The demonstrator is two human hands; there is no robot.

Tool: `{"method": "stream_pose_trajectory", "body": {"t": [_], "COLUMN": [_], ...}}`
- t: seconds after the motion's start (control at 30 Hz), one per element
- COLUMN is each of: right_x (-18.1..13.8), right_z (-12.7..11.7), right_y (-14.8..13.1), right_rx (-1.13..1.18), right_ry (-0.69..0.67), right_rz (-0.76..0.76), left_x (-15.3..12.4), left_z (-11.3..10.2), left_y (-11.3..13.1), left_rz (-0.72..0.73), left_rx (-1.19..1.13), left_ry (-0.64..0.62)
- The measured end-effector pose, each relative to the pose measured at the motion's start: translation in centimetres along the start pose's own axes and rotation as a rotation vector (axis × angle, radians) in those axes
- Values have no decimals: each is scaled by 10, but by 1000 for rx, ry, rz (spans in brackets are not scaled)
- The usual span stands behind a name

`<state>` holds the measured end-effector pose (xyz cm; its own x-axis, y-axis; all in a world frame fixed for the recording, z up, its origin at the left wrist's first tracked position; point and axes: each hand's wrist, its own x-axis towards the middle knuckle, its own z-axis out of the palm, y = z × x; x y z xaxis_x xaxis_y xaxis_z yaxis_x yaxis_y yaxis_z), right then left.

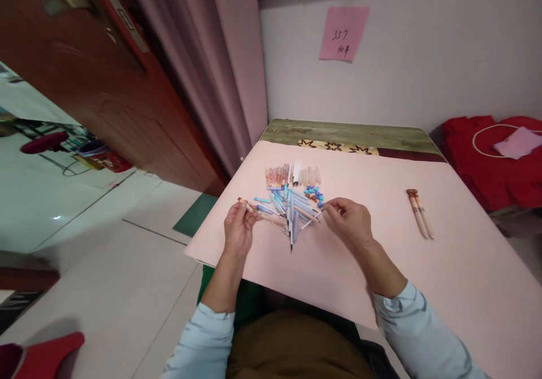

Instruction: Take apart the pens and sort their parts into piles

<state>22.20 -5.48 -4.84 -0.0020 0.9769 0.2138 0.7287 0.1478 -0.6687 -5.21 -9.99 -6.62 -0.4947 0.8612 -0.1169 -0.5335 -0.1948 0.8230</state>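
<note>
My left hand (239, 229) is closed around a pen barrel (245, 204) with a brown top, held over the table's left side. My right hand (349, 219) is pinched at the end of a thin white pen refill (312, 219), right of the pile. Between my hands lies a loose heap of blue, lilac and beige pen barrels (292, 207) mixed with white refills. Small blue and brown pen tops (314, 194) are scattered beside my right fingertips. Behind the heap, a row of pink and clear pen parts (277, 174) lies next to several white refills (297, 173).
Two beige pens with brown tops (418, 214) lie on the right of the pink-covered table (381, 288). A red cloth-covered seat (478, 158) stands beyond the right edge. Left are a brown door (139, 102) and a curtain (220, 57). A pink note (344, 33) is on the wall.
</note>
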Motion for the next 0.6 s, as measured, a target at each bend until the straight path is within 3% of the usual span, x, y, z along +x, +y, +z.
{"method": "stream_pose_trajectory", "body": {"t": [0.27,0.6], "right_x": [-20,-35], "right_z": [14,48], "right_y": [-17,-83], "right_rx": [62,-277], "right_ry": [122,-220], "right_rz": [-135,-247], "left_x": [2,-13], "left_z": [-15,-18], "left_y": [0,2], "left_rz": [-127,-318], "left_rx": [-172,-144], "left_ry": [-77,-354]}}
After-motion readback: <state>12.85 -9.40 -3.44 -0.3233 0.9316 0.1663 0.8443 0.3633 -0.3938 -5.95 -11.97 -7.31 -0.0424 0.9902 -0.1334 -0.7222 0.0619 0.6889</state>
